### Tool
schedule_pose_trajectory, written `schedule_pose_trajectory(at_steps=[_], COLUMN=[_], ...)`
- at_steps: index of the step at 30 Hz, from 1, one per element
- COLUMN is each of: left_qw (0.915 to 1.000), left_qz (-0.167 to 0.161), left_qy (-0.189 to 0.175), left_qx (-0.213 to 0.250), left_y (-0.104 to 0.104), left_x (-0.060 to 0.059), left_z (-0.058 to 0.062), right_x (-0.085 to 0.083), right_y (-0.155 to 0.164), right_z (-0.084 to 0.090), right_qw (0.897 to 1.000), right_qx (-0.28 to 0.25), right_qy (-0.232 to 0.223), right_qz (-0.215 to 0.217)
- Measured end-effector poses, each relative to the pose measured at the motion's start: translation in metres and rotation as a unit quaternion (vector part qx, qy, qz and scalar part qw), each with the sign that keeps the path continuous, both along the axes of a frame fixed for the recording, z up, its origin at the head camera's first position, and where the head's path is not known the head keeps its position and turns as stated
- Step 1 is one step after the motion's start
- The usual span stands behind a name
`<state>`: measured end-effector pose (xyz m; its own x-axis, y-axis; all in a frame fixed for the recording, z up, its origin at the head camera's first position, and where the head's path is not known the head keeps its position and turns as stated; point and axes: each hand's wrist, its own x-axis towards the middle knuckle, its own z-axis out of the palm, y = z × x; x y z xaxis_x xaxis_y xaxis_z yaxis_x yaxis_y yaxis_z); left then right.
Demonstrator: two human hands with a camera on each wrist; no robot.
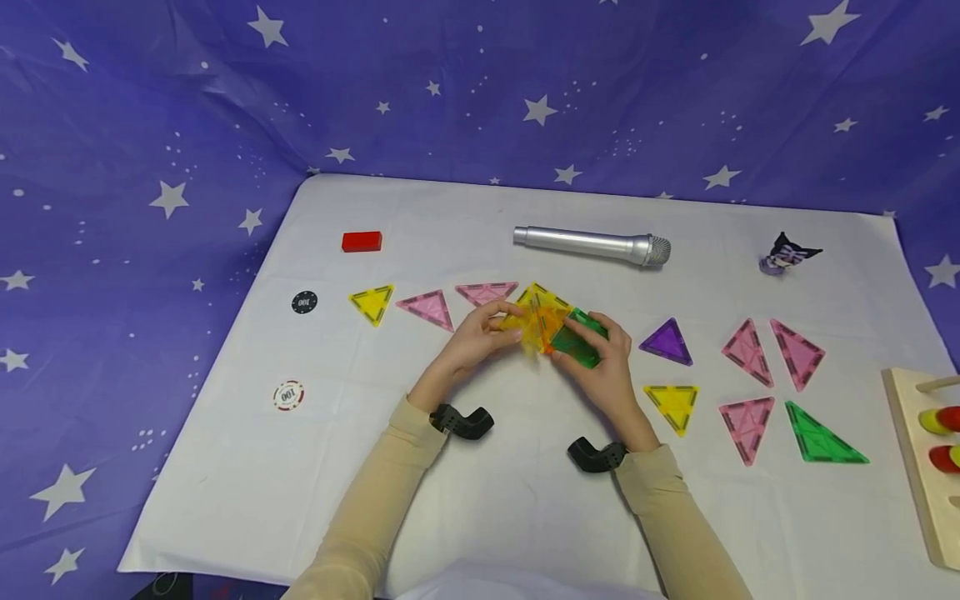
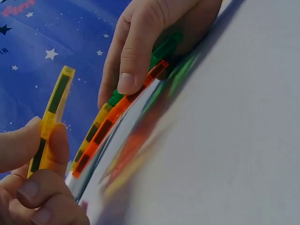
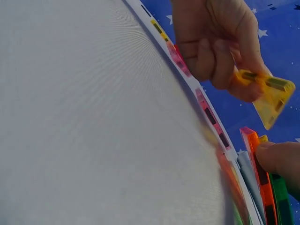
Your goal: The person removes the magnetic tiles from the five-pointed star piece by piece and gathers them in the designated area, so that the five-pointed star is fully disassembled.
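Near the middle of the bench (image 1: 525, 517), which is covered by a white cloth, a yellow tile (image 2: 49, 119) is pinched on edge between the thumb and fingers of the left hand (image 1: 480, 337). It is held just apart from a small stack of tiles (image 1: 558, 329) in yellow, orange and green. That stack is gripped by the right hand (image 1: 603, 367), whose fingers are curled over the green tile (image 1: 577, 342) on top.

More flat tiles are spread on the cloth on both sides: a yellow triangle (image 1: 372, 302) and 2 pink ones toward the left edge, and a purple triangle (image 1: 666, 342), a second yellow one, 3 pink ones and a green triangle (image 1: 821, 435) toward the right edge. A silver microphone (image 1: 592, 245) lies toward the far edge, a red block (image 1: 362, 242) near the far left corner, and 2 poker chips by the left edge. A wooden rack (image 1: 918, 467) is seen at the right edge.
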<state>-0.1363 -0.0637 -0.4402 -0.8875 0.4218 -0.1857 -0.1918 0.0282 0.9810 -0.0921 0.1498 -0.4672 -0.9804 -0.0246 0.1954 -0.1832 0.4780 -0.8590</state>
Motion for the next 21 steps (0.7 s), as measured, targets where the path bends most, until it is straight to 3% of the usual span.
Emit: schedule_pose_trajectory(at_steps=[10,21], left_qw=[0.9905,0.9753], left_qz=[-0.031,-0.076], left_qy=[0.071,0.078], left_qx=[-0.113,-0.192], left_y=[-0.035,-0.054], left_x=[0.024,0.03], left_z=[0.003,0.006], right_x=[0.0,-0.001], right_y=[0.001,0.001], right_z=[0.001,0.001], right_qw=[1.0,1.0], right_qx=[0.006,-0.008], right_qy=[-0.01,-0.017], right_qz=[0.001,-0.009])
